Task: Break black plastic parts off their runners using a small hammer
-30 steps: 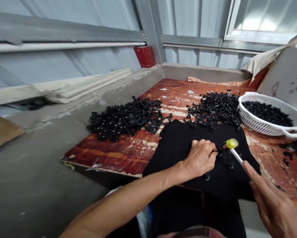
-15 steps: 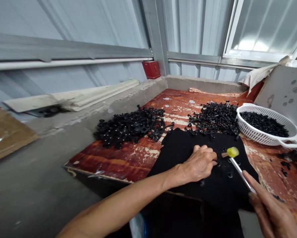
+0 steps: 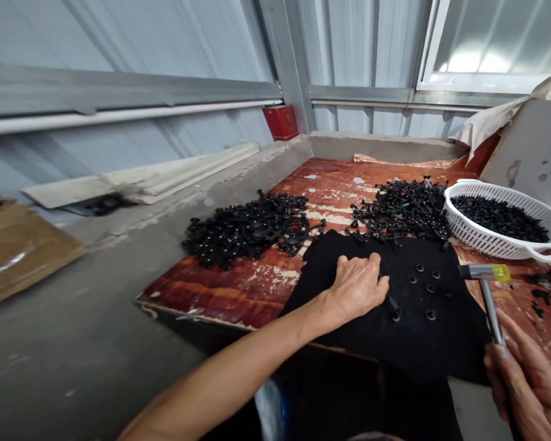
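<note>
My right hand [image 3: 526,373] grips a small mallet [image 3: 491,306] by its handle, with the metal head and translucent yellow face raised at the right edge of the black cloth [image 3: 445,343]. My left hand [image 3: 358,282] rests on the cloth with curled fingers; their tips are hidden, so what they hold cannot be made out. Just beside its thumb lies a small black strap-like part [image 3: 394,309] with a round end. Several small round black pieces [image 3: 430,288] sit on the cloth between my hands.
Heaps of black parts lie on the worn red-brown table at left [image 3: 247,229] and at the back [image 3: 404,208]. A white plastic basket [image 3: 482,236] of small black pieces stands at right. Beyond the table's left edge is a grey concrete ledge [image 3: 132,263]; a red box [image 3: 281,122] sits in the corner.
My right hand has shifted right, bringing the mallet away from the round pieces. My left hand has drawn slightly left, uncovering the strap-like part. The view has shifted a little.
</note>
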`<state>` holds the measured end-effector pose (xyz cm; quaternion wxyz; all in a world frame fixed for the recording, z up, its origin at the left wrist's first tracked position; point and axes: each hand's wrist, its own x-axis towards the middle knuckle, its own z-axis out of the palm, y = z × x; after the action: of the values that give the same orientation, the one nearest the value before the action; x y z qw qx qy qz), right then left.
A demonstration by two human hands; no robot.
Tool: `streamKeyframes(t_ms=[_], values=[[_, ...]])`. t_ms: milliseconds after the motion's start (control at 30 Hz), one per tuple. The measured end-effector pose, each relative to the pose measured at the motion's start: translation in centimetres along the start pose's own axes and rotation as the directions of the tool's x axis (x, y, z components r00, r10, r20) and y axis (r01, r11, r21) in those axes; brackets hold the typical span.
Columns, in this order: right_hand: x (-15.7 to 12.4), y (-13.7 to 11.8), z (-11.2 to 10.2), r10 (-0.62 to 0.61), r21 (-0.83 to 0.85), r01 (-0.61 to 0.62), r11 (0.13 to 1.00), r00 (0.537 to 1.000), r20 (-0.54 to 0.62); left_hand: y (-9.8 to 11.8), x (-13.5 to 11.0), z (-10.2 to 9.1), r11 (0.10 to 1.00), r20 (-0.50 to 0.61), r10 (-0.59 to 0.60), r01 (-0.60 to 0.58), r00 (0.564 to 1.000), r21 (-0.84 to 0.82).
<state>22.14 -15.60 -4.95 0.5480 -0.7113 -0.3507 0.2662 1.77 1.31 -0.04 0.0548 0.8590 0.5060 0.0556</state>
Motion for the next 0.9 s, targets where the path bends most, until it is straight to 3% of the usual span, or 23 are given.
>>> streamKeyframes(t_ms=[133,233,533,700,900], values=[[-0.1,-0.5,0.0,0.083,-0.014,-0.083,0.996,0.996,0.017,0.1,1.0,-0.1,0.985,0.066,0.141,-0.133,0.988,-0.111],[-0.1,-0.4,-0.2,0.103,-0.015,-0.103,0.995,0.994,0.022,0.2,1.4,0.0,0.952,-0.001,0.198,-0.193,0.980,-0.237],[0.1,-0.2,-0.3,0.081,-0.003,-0.081,0.997,0.996,0.031,1.1,2.0,0.6,0.847,-0.052,0.191,-0.191,0.980,-0.496],[-0.2,-0.7,-0.1,0.127,-0.030,-0.126,0.992,0.991,0.029,1.3,2.2,0.5,0.841,-0.045,0.187,-0.184,0.981,-0.510],[-0.2,-0.8,-0.1,0.101,-0.049,-0.100,0.994,0.994,0.034,1.8,2.3,0.4,0.852,-0.039,0.182,-0.178,0.982,-0.493]])
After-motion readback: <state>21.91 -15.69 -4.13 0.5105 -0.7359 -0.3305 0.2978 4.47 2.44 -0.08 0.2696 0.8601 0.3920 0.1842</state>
